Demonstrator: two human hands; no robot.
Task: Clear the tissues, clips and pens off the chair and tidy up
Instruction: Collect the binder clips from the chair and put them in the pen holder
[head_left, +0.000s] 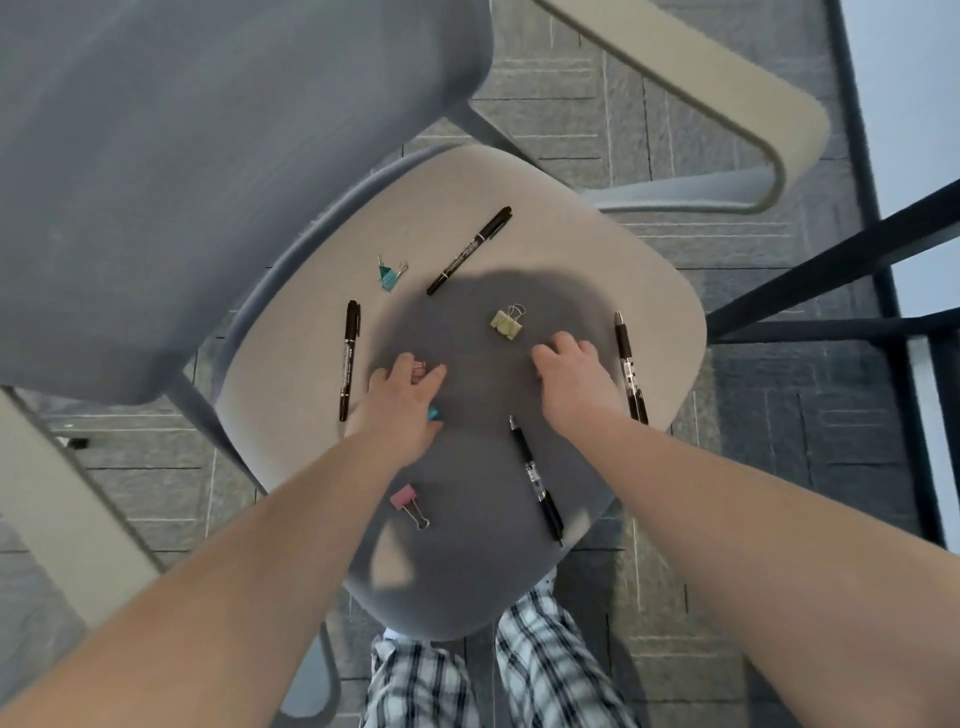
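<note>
The grey chair seat (597, 249) carries two black markers (470, 250) (349, 358) and two black gel pens (535, 478) (629, 369). A green clip pair (389, 273), a yellow binder clip (506, 322) and a pink binder clip (408, 501) also lie on it. My left hand (400, 400) is closed over a blue binder clip (434, 413), and a wire handle shows between its fingers. My right hand (576, 374) rests palm down just below the yellow clip, fingers curled, with nothing visible in it. No tissue is in sight.
The blue-grey backrest (208, 156) rises at the upper left. Beige armrests (727, 88) (78, 493) flank the seat. A dark metal frame (831, 260) stands at the right on grey carpet. My plaid trouser legs (545, 649) touch the seat's front edge.
</note>
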